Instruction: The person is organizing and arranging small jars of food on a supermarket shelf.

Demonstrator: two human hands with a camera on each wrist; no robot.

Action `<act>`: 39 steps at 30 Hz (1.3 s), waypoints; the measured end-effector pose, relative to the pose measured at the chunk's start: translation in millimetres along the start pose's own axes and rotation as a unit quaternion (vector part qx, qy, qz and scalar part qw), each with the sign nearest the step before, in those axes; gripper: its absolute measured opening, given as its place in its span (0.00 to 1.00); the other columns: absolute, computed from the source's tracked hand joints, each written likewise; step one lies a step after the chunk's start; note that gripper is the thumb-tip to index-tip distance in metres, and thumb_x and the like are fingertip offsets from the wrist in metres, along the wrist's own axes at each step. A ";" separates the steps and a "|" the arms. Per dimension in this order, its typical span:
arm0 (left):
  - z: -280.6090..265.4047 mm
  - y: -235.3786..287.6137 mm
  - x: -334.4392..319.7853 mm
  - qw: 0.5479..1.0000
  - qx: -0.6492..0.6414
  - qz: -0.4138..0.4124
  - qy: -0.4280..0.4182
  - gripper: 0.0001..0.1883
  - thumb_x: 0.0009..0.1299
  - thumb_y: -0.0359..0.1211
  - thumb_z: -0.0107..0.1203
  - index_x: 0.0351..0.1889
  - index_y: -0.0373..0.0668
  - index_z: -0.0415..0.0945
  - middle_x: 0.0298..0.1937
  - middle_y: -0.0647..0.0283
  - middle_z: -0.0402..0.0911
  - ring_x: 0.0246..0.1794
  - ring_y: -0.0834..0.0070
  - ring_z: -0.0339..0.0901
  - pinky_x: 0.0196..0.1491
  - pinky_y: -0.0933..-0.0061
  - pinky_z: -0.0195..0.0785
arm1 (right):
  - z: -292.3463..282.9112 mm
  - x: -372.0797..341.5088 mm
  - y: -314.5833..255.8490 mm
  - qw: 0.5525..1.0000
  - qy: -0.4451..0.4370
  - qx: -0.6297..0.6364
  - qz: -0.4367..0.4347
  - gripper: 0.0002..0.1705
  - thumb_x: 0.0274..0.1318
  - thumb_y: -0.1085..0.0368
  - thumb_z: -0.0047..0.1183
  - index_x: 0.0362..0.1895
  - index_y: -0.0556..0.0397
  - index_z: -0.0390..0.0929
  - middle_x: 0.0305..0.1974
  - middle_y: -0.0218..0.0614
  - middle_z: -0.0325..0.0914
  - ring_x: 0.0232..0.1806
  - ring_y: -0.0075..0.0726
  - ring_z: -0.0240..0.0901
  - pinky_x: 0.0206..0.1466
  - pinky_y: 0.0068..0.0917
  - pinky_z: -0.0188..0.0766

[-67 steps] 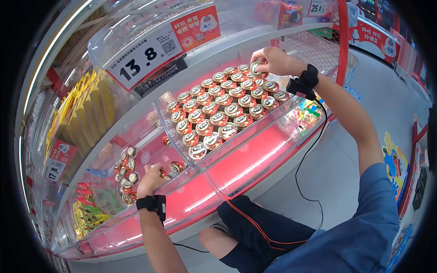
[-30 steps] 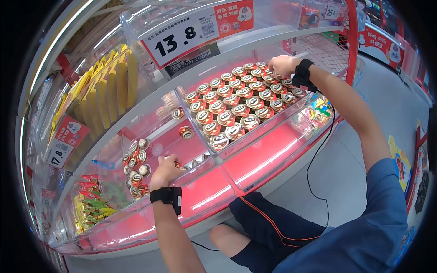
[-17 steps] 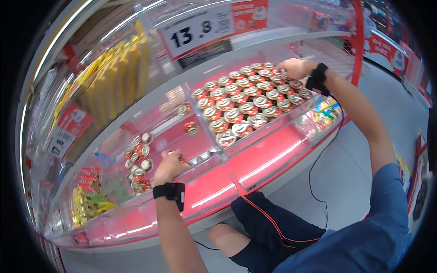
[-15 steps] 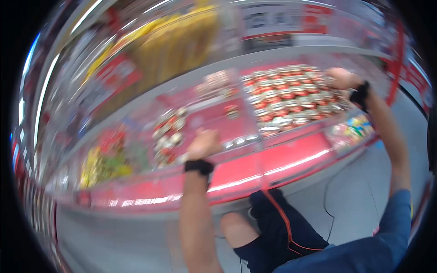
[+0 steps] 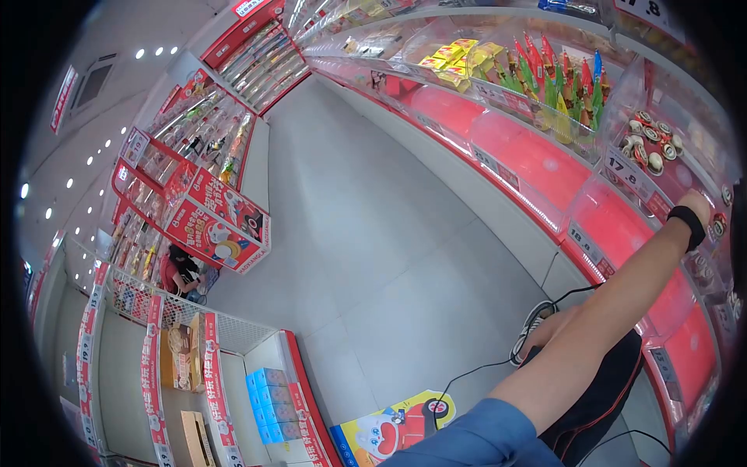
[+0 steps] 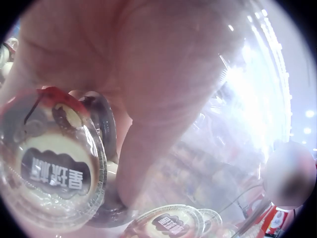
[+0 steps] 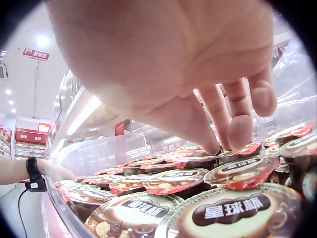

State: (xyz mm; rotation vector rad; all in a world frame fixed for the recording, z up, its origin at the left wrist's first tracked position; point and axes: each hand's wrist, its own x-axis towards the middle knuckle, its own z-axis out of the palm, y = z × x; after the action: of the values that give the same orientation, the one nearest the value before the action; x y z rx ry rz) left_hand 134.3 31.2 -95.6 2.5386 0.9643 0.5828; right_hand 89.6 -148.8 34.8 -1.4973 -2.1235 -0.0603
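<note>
At the right edge of the head view my left hand reaches into a clear-walled bin of chocolate biscuit cups. Up close in the left wrist view, a cup with a clear lid stands tilted against this hand; the thumb curls down onto the dark cup behind it, and the other fingers are mostly hidden. My right hand appears only in its wrist view. Its fingers point down, tips right at the lids of closely packed cups, with no cup lifted between them.
Clear bin walls border the packed cups. Bins of snack packets run along the shelf. A grey aisle floor, a promotional stand, stacked blue boxes and a crouching person are to the left. A cable trails across the floor.
The head view has swung left to the aisle, so the packed cups and my right hand have left it. My left hand stays at the same bin, now at the right edge of the picture.
</note>
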 end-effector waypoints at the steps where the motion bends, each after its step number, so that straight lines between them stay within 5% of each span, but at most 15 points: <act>1: 1.5 -0.1 2.3 1.000 0.012 0.007 -0.006 0.18 0.58 0.35 0.51 0.42 0.33 0.77 0.47 0.45 0.76 0.50 0.58 0.74 0.52 0.69 0.67 | 5.4 4.0 0.5 1.000 -0.001 0.005 0.000 0.26 0.57 0.59 0.46 0.58 0.55 0.63 0.54 0.47 0.67 0.58 0.45 0.62 0.60 0.39 0.57; 8: -69.6 27.7 -72.6 0.996 -0.008 0.019 0.086 0.20 0.50 0.32 0.63 0.40 0.31 0.78 0.45 0.46 0.78 0.46 0.58 0.76 0.50 0.69 0.69 | 13.3 4.9 1.2 1.000 0.009 0.028 0.000 0.27 0.58 0.59 0.45 0.60 0.54 0.60 0.56 0.45 0.64 0.60 0.42 0.58 0.62 0.37 0.53; 12: -65.7 -1.7 -40.6 0.989 -0.128 0.067 -0.014 0.22 0.40 0.28 0.70 0.35 0.32 0.79 0.38 0.45 0.80 0.35 0.58 0.79 0.43 0.69 0.73 | -5.0 -16.6 0.0 0.999 0.025 0.047 0.012 0.28 0.58 0.59 0.45 0.62 0.54 0.58 0.58 0.43 0.62 0.62 0.41 0.56 0.64 0.36 0.51; 16: -101.0 7.0 -62.9 0.903 -0.426 0.040 -0.038 0.17 0.44 0.27 0.67 0.33 0.35 0.80 0.30 0.49 0.80 0.30 0.61 0.79 0.39 0.68 0.73 | -25.8 -42.2 3.0 0.996 0.049 0.069 0.038 0.29 0.59 0.59 0.44 0.63 0.53 0.56 0.60 0.42 0.60 0.63 0.39 0.54 0.65 0.35 0.49; 19: -98.2 8.2 -57.7 0.838 -0.522 0.155 0.035 0.15 0.47 0.28 0.65 0.34 0.37 0.80 0.31 0.52 0.78 0.33 0.62 0.78 0.42 0.69 0.71 | -35.3 -58.2 6.5 0.990 0.073 0.106 0.064 0.30 0.59 0.59 0.44 0.64 0.53 0.55 0.61 0.41 0.59 0.65 0.38 0.53 0.66 0.34 0.48; 23: -101.4 10.3 -62.1 0.898 -0.379 0.191 0.117 0.15 0.50 0.29 0.62 0.37 0.37 0.79 0.36 0.52 0.74 0.39 0.62 0.75 0.45 0.67 0.69 | -40.3 -64.8 18.3 0.966 0.106 0.200 0.127 0.31 0.60 0.60 0.43 0.66 0.53 0.53 0.62 0.40 0.57 0.66 0.36 0.51 0.68 0.33 0.46; 26: -108.6 10.7 -68.9 0.881 -0.410 0.197 0.129 0.17 0.51 0.29 0.62 0.40 0.37 0.78 0.36 0.52 0.73 0.38 0.62 0.74 0.45 0.66 0.68 | -25.2 -40.6 38.9 0.898 0.121 0.371 0.203 0.32 0.60 0.60 0.43 0.67 0.53 0.51 0.64 0.39 0.56 0.67 0.35 0.49 0.69 0.32 0.44; 28: -109.6 13.8 -66.5 0.868 -0.424 0.197 0.165 0.17 0.52 0.30 0.61 0.40 0.37 0.77 0.36 0.52 0.73 0.38 0.62 0.73 0.45 0.67 0.68 | -12.3 -13.4 46.4 0.821 0.151 0.490 0.250 0.33 0.59 0.58 0.44 0.66 0.53 0.52 0.61 0.39 0.59 0.65 0.32 0.51 0.66 0.30 0.47; 31: -106.9 11.7 -64.5 0.858 -0.433 0.182 0.209 0.16 0.52 0.30 0.61 0.40 0.37 0.77 0.35 0.52 0.72 0.37 0.62 0.72 0.43 0.67 0.67 | -8.6 15.9 53.4 0.792 0.137 0.495 0.331 0.28 0.59 0.57 0.44 0.62 0.54 0.59 0.51 0.34 0.67 0.53 0.25 0.62 0.53 0.25 0.59; 34: -103.8 10.1 -62.5 0.864 -0.414 0.175 0.227 0.15 0.54 0.30 0.60 0.40 0.38 0.77 0.34 0.52 0.72 0.37 0.61 0.71 0.43 0.66 0.65 | -17.2 33.5 70.7 0.845 -0.008 0.439 0.306 0.20 0.60 0.57 0.43 0.54 0.51 0.66 0.39 0.26 0.70 0.37 0.17 0.65 0.38 0.19 0.61; 35: -103.0 10.0 -62.5 0.863 -0.410 0.184 0.233 0.15 0.54 0.30 0.61 0.40 0.38 0.77 0.34 0.52 0.73 0.37 0.60 0.71 0.43 0.66 0.65 | -11.8 35.0 72.3 0.841 0.058 0.431 0.323 0.15 0.59 0.57 0.44 0.47 0.50 0.70 0.32 0.23 0.69 0.29 0.16 0.64 0.30 0.16 0.60; 39: -109.2 10.4 -67.5 0.860 -0.420 0.173 0.234 0.14 0.54 0.30 0.61 0.39 0.38 0.77 0.35 0.52 0.74 0.38 0.59 0.71 0.44 0.64 0.64 | -11.1 35.7 87.6 0.837 0.074 0.445 0.309 0.14 0.59 0.58 0.47 0.45 0.52 0.70 0.32 0.26 0.70 0.28 0.17 0.65 0.30 0.17 0.62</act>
State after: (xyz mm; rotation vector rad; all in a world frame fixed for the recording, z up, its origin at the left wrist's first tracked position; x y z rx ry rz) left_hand 39.9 -2.4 -14.6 1.7763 0.2348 1.4114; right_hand 163.0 -88.1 37.3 -1.3963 -1.1378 0.8890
